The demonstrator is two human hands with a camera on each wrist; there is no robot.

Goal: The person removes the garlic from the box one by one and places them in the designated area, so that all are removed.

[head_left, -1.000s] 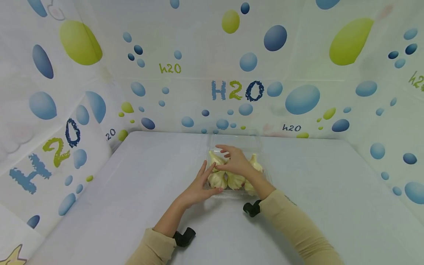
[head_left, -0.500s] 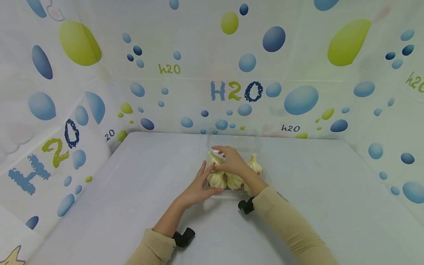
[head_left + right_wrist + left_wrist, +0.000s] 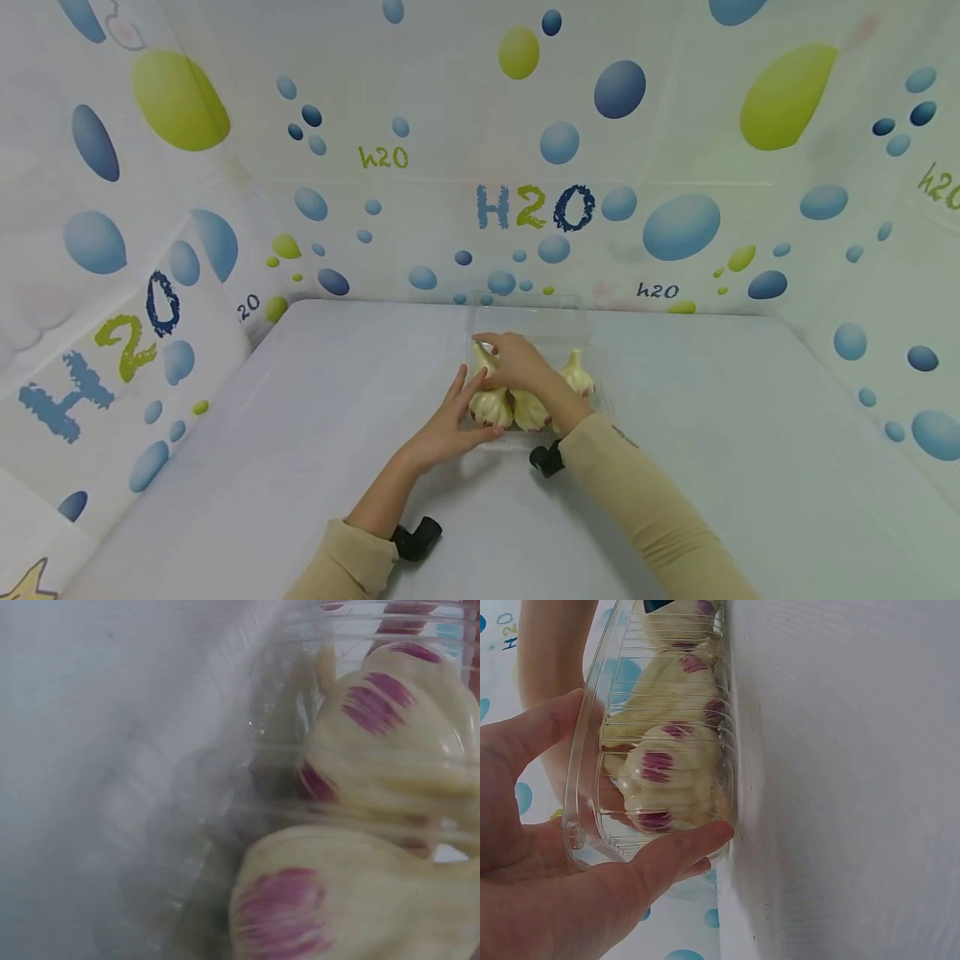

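A clear plastic container (image 3: 510, 440) holds several garlic bulbs with purple streaks. At its front left corner my left hand (image 3: 438, 429) stands with the fingers spread along the side. In the left wrist view, its thumb (image 3: 690, 844) touches the ribbed front wall, behind which a garlic bulb (image 3: 671, 780) shows. My right hand (image 3: 521, 362) reaches over the container, thumb and index finger curved round the back left garlic bulb (image 3: 483, 358). Two front bulbs (image 3: 491, 409) and a back right bulb (image 3: 576, 373) are visible; the right hand and forearm hide the rest.
The container's clear lid (image 3: 532, 323) stands open behind it. A white table (image 3: 337, 400) extends around, bounded by a patterned curtain (image 3: 420, 225) at the back and sides. Black wrist cameras (image 3: 420, 537) stick out below both wrists.
My right hand has moved left across the container, its thumb and index finger coming round the back left garlic bulb. The left hand has stayed at the front left corner.
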